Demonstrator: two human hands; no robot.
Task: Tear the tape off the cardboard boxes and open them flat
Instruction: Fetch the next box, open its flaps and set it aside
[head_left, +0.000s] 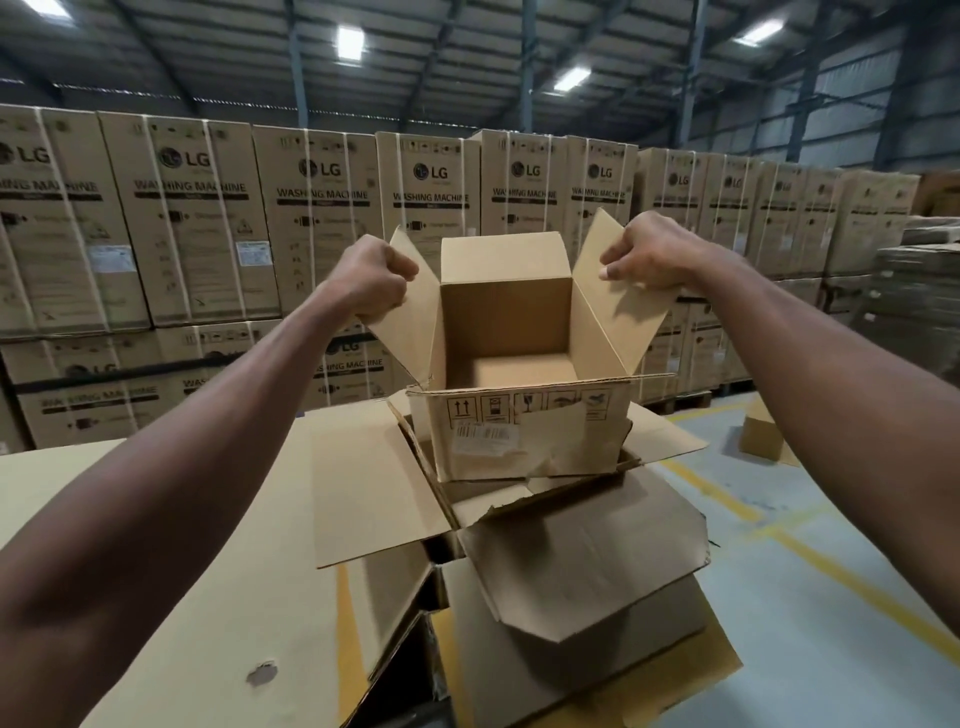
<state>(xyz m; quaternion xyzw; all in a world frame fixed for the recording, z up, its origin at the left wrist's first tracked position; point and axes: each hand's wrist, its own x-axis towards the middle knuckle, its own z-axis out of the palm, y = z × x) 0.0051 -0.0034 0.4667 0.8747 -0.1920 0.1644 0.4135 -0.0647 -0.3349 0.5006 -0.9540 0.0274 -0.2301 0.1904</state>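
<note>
A small brown cardboard box (524, 436) stands upright at the centre, top open, empty inside, with handling symbols and a barcode label on its near face. My left hand (371, 283) grips the box's left top flap (410, 322). My right hand (647, 254) grips the right top flap (608, 306). Both flaps are spread outward. The far flap (504, 254) stands upright. The box rests on a larger torn open carton (576, 561). No tape is visible on it.
A wide flattened cardboard sheet (208, 571) lies to the left under my left arm. A wall of stacked washing machine cartons (197, 218) fills the background. A small box (761, 436) sits on the grey floor with yellow lines (831, 566) at right.
</note>
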